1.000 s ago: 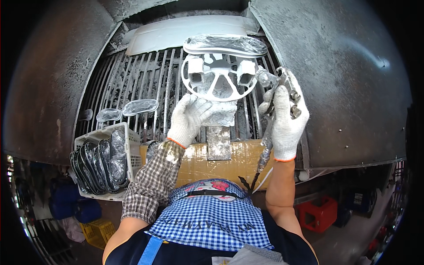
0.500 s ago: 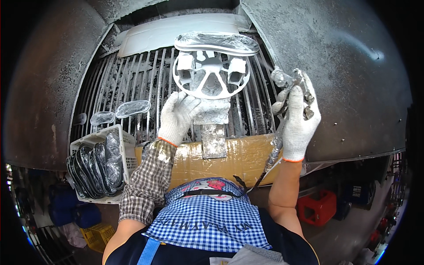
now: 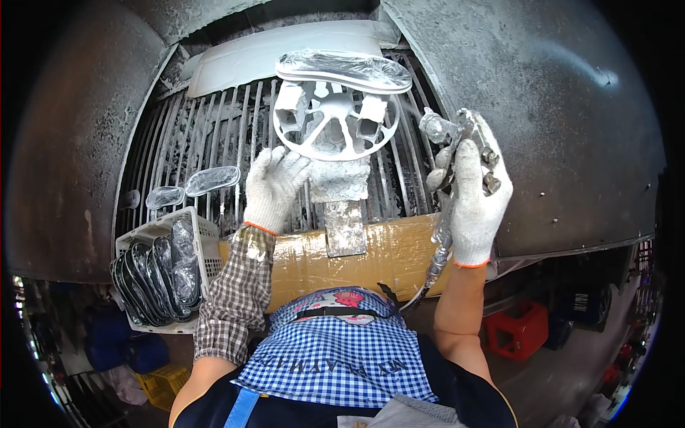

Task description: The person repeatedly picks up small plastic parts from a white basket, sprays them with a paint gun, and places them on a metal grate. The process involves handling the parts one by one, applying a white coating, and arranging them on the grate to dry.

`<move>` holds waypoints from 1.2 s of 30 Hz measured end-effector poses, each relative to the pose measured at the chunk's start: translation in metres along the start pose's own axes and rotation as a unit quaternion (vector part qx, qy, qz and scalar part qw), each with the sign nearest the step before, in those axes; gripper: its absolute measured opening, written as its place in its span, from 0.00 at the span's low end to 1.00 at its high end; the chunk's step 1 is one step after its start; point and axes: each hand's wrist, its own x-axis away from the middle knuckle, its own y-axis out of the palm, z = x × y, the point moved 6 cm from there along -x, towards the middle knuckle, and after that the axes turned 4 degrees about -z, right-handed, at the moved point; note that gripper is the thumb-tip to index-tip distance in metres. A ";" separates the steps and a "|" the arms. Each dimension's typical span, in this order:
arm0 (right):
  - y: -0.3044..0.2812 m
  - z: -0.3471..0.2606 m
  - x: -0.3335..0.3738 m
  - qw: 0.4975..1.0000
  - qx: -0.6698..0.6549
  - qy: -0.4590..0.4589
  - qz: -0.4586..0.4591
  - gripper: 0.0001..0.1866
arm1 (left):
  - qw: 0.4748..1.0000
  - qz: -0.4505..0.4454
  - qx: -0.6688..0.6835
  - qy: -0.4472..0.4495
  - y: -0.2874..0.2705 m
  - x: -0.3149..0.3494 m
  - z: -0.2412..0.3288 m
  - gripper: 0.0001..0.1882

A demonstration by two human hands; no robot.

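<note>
An oblong, shoe-sole-shaped piece [image 3: 344, 71] with a white rim and clear film over its middle lies on two block supports. These stand on a white-coated spoked wheel [image 3: 335, 114]. My left hand [image 3: 278, 182], in a white knit glove, is open at the wheel's near left edge, its fingertips close to the rim; whether they touch it I cannot tell. In my gloved right hand [image 3: 479, 192] is a paint-crusted spray gun [image 3: 441, 128], its nozzle pointing left toward the piece. A hose [image 3: 437, 265] runs down from the gun's grip.
Slatted metal bars [image 3: 228, 135] lie under the wheel, between dark booth walls [image 3: 542, 157]. Left, two similar film-covered pieces [image 3: 212, 180] rest on the bars, above a white basket [image 3: 208, 242] of several more. A tape-covered cardboard strip [image 3: 300, 260] edges the near side. A red stool [image 3: 517, 329] stands lower right.
The wheel and the piece on it have turned slightly, the piece's right end now nearer me. My left hand has shifted a little left. The spray gun has moved slightly left.
</note>
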 end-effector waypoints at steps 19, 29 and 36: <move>-0.014 -0.023 0.012 1.000 0.016 0.008 0.014 0.25 | 0.998 -0.026 -0.024 -0.050 0.030 0.014 -0.049 0.26; -0.017 -0.028 0.020 1.000 0.002 0.027 -0.010 0.25 | 0.997 -0.036 0.010 -0.062 0.022 0.010 -0.028 0.31; -0.022 -0.019 0.022 0.999 0.007 0.023 -0.045 0.24 | 0.998 -0.047 -0.003 -0.030 0.017 0.006 -0.009 0.31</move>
